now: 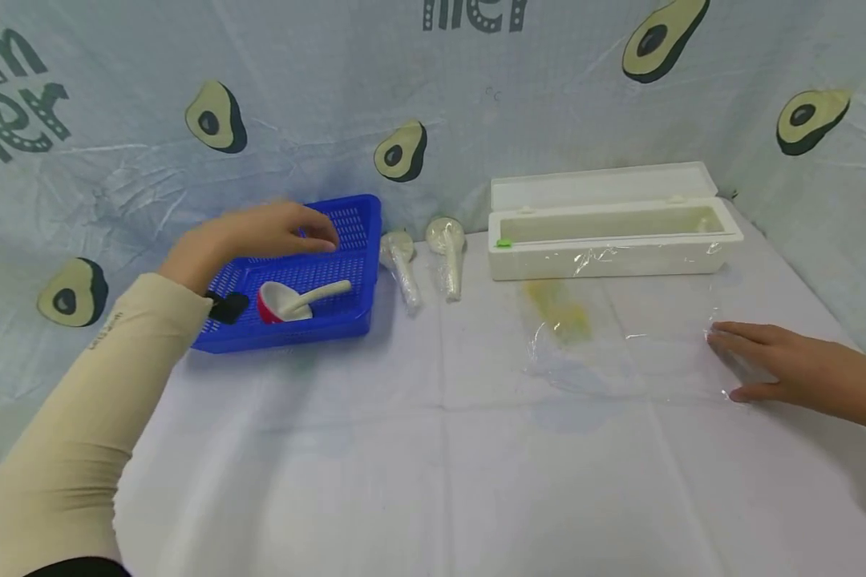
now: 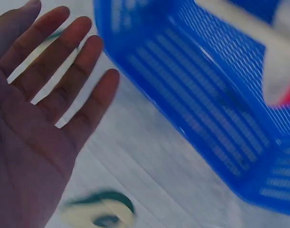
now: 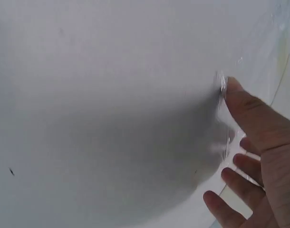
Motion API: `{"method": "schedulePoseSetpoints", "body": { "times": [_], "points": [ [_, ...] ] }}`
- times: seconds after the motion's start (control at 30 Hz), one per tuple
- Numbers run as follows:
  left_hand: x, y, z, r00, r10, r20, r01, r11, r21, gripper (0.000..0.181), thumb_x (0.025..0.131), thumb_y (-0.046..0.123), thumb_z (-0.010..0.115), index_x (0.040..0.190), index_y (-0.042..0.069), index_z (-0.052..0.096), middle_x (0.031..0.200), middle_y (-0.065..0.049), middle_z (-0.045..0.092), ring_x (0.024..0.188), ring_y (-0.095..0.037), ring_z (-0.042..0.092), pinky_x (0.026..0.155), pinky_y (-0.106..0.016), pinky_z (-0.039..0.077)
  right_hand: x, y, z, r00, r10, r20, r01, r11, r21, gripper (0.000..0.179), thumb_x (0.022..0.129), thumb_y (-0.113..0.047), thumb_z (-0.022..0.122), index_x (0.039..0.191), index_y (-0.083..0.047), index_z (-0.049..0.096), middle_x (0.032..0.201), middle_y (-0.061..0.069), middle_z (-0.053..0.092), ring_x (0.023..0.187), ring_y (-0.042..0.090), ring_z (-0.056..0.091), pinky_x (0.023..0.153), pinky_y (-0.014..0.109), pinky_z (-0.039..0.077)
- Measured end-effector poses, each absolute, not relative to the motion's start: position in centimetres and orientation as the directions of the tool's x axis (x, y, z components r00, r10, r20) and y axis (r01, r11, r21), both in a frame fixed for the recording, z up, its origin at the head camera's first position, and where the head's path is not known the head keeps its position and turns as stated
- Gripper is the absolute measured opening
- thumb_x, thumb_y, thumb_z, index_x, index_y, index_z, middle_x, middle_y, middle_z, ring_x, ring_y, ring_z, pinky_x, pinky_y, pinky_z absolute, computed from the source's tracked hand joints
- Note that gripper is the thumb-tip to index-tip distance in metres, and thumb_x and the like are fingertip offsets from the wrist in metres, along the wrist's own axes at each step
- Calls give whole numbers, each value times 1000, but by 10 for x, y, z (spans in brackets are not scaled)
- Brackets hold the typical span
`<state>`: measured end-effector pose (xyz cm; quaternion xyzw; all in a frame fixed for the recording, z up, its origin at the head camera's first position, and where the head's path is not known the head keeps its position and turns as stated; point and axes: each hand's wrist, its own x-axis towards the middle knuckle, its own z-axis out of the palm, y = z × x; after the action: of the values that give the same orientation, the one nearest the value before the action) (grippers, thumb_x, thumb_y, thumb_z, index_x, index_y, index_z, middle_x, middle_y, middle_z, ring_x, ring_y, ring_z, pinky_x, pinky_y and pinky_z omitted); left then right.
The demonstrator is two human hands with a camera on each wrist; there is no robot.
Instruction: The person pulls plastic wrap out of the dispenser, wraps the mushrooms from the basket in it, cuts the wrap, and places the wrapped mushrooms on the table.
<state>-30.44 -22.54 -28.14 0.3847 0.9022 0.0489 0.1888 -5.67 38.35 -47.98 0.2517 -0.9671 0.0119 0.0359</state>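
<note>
Two bare hands work well apart, the left hand hanging over a blue basket with its fingers extended and parted, gripping nothing. Low in the basket, near its front side, rests a red-and-white ladle, bowl to the left, handle pointing right and slightly toward the back; the basket presumably keeps it apart from the others. Just beside the basket lie two wrapped ladles, heads at the back and handles toward the front, perhaps set back to leave working room. Farther right, a white box stands with its lid up, its long axis running left to right. Clear film is spread on the white cloth before it; its faint outline hides which way it runs longer. At far right, the right hand, fingers straight and thumb apart, touches the film's right edge, seemingly to steady it flat.
</note>
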Motion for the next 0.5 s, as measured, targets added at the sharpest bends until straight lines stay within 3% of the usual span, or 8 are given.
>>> {"method": "schedulePoseSetpoints", "body": {
  "times": [0.1, 0.2, 0.23, 0.3, 0.4, 0.43, 0.47, 0.5],
  "points": [
    [-320, -253, -275, -696, 609, -380, 577, 790, 209, 34, 106, 25, 57, 128, 2, 65, 124, -17, 67, 116, -36, 61, 100, -56, 49, -52, 377, -473, -918, -393, -48, -392, 920, -17, 74, 71, -38, 90, 127, 4, 65, 132, 21, 61, 116, 42, 60, 90, 55, 53],
    [-333, -276, -276, -721, 484, -495, 429, 874, 231, 50, 106, 35, 56, 141, 0, 55, 139, -27, 56, 123, -45, 56, 101, -60, 47, -50, 379, -472, -920, -380, -90, -379, 925, -33, 74, 72, -37, 90, 126, 7, 64, 133, 25, 59, 116, 45, 59, 91, 58, 52],
    [-337, -282, -277, -717, 440, -540, 372, 898, 236, 57, 104, 40, 57, 145, 1, 51, 144, -28, 50, 126, -47, 54, 102, -62, 46, -49, 380, -473, -917, -393, -70, -392, 920, -22, 75, 70, -38, 91, 125, 6, 65, 132, 23, 60, 115, 43, 60, 90, 56, 53],
    [-343, -293, -283, -689, 368, -624, 257, 929, 265, 69, 101, 47, 60, 153, 4, 42, 153, -29, 40, 130, -51, 50, 104, -64, 43, -46, 385, -476, -906, -422, -6, -422, 906, -27, 76, 65, -37, 93, 124, 3, 67, 132, 19, 61, 116, 35, 59, 104, 36, 49],
    [-350, -306, -296, -633, 344, -694, 110, 927, 359, 77, 100, 44, 64, 158, 6, 31, 161, -27, 29, 140, -50, 38, 110, -65, 36, -44, 389, -481, -889, -453, 70, -456, 890, -22, 77, 61, -38, 94, 124, -1, 68, 133, 12, 61, 116, 26, 55, 108, 4, 23],
    [-352, -309, -302, -614, 351, -707, 64, 915, 399, 77, 101, 39, 64, 159, 5, 28, 162, -27, 26, 144, -49, 33, 113, -64, 32, -43, 390, -482, -885, -458, 84, -461, 887, -15, 77, 61, -39, 94, 124, -2, 68, 134, 10, 61, 116, 24, 55, 105, 0, 20],
    [-354, -312, -308, -601, 365, -711, 34, 900, 434, 76, 102, 34, 64, 160, 5, 26, 163, -26, 26, 147, -48, 28, 114, -63, 31, -43, 390, -483, -885, -458, 86, -462, 887, -23, 77, 62, -39, 94, 125, -2, 68, 134, 10, 61, 117, 24, 54, 101, -3, 10],
    [-356, -314, -313, -585, 383, -715, 7, 884, 468, 75, 102, 29, 63, 160, 4, 23, 163, -26, 24, 149, -47, 23, 115, -63, 29, -44, 390, -483, -886, -456, 80, -459, 888, -25, 77, 62, -39, 93, 125, -2, 68, 135, 11, 61, 118, 24, 54, 101, -3, 10]
  ]
}}
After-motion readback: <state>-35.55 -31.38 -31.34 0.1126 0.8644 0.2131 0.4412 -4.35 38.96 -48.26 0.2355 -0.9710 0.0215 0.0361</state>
